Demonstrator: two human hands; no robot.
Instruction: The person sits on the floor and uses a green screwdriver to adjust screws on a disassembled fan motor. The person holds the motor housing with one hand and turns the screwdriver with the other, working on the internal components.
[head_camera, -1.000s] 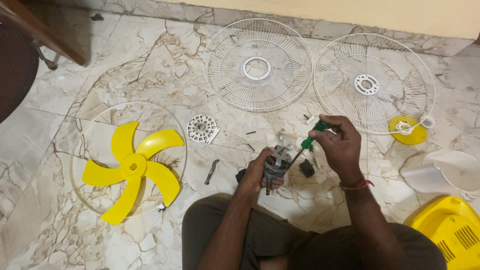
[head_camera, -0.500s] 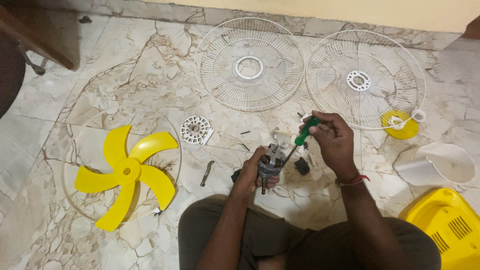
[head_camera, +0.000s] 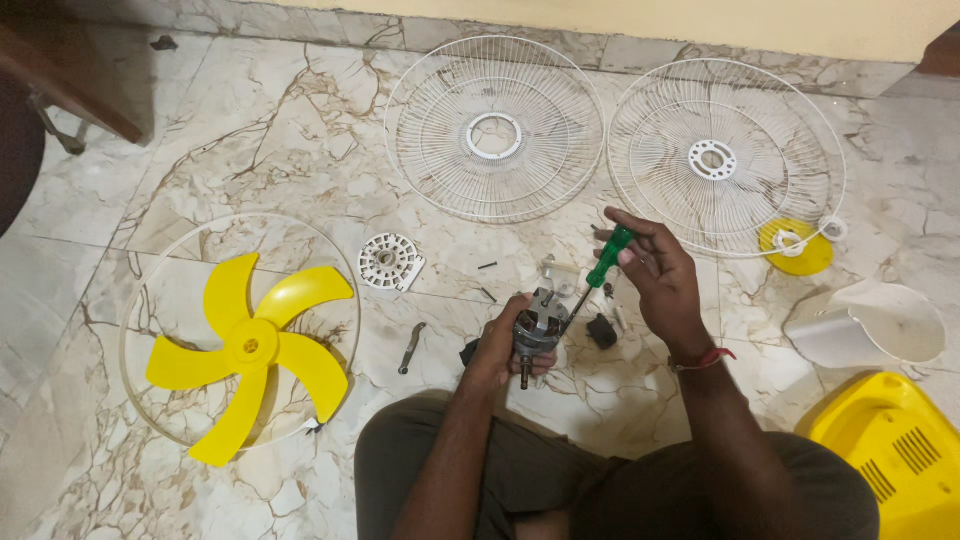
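The left hand (head_camera: 497, 352) is closed around the fan motor (head_camera: 538, 330). The right hand (head_camera: 655, 275) grips a green screwdriver (head_camera: 598, 276), its tip on the motor.

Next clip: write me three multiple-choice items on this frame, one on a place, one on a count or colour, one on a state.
1. Where does the yellow blade lie?
A. inside the ring on the floor
B. on a wire grille
C. on the person's lap

2. How many round wire grilles lie near the wall?
A. one
B. two
C. four

3. What is the right hand doing?
A. resting flat on the floor
B. gripping a green-handled screwdriver
C. lifting a grille

Answers:
1. A: the blade sits within the ring on the marble.
2. B: one grille lies beside the other grille.
3. B: its fingers close on the screwdriver, whose tip meets the motor held by the left hand.
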